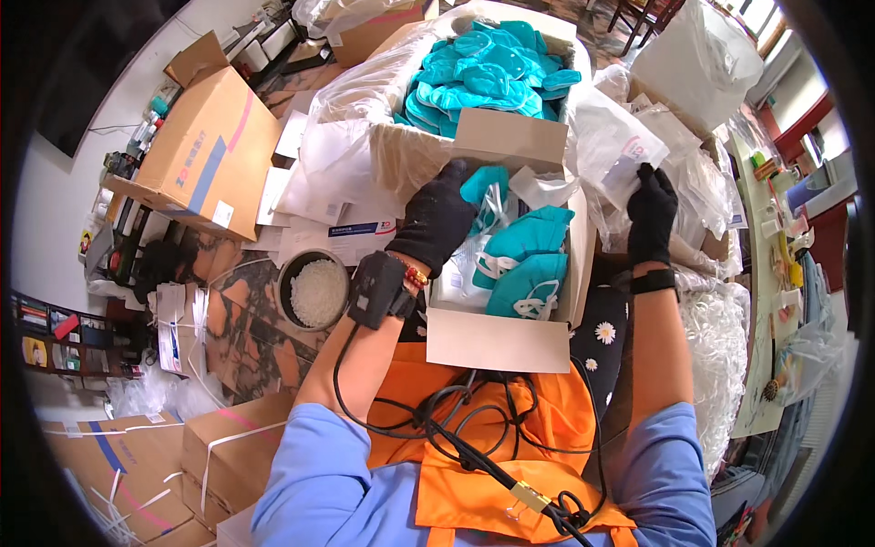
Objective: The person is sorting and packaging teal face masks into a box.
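Observation:
An open white carton (497, 342) sits in front of my body, with several teal folded face masks (527, 234) with white straps inside it. Clear plastic packaging (460, 273) also lies in the carton. My left hand (433, 219), in a black glove, is at the carton's left side, its fingers curled beside the upper teal mask (485, 185); what they grip is hidden. To the right, my right hand (652, 214), also black-gloved, pinches a clear printed plastic bag (627, 146) above a pile of similar bags.
Beyond the carton stands a large plastic-lined box (365, 137) heaped with teal masks (483, 77). A round bowl of white granules (317, 294) is at left. Brown cartons (210, 137) stand farther left. Black cables (456, 419) cross my orange apron (492, 483).

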`<state>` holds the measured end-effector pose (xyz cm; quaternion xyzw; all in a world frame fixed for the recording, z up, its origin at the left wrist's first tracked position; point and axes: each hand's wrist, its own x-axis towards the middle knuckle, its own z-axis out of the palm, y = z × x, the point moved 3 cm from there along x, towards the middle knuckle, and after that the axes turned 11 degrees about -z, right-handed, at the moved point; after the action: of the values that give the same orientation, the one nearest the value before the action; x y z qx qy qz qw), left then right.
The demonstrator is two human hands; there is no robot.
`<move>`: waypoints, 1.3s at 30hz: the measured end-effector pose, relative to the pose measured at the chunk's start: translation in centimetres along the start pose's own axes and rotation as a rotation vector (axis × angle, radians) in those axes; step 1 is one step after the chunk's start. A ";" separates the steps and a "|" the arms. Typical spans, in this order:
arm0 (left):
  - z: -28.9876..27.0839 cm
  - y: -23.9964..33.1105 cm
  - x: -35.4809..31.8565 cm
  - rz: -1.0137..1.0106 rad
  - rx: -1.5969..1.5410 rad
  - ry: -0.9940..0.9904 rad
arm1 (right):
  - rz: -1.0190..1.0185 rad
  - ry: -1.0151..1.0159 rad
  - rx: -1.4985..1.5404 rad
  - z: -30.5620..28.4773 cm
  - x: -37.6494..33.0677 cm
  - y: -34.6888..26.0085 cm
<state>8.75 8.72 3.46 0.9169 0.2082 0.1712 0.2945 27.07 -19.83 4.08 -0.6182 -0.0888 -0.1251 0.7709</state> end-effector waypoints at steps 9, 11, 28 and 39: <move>0.0 7.9 -3.9 0.700 -0.105 -0.412 | -0.458 -0.215 -1.392 -12.9 12.6 1.0; 0.9 8.0 -4.3 0.723 0.146 -0.548 | -0.288 -0.256 -1.671 -11.9 14.0 -0.2; -1.1 1.3 -0.8 0.347 0.317 -0.238 | -0.219 -1.183 -0.455 4.8 -11.8 -6.4; -3.8 -0.9 -4.0 0.358 0.390 -0.360 | -0.485 -1.334 -1.065 7.6 -17.4 -2.6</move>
<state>3.41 9.17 5.06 0.9937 0.0171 0.0123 0.1104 9.89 -11.44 3.07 -0.8034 -0.5780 0.0766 0.1209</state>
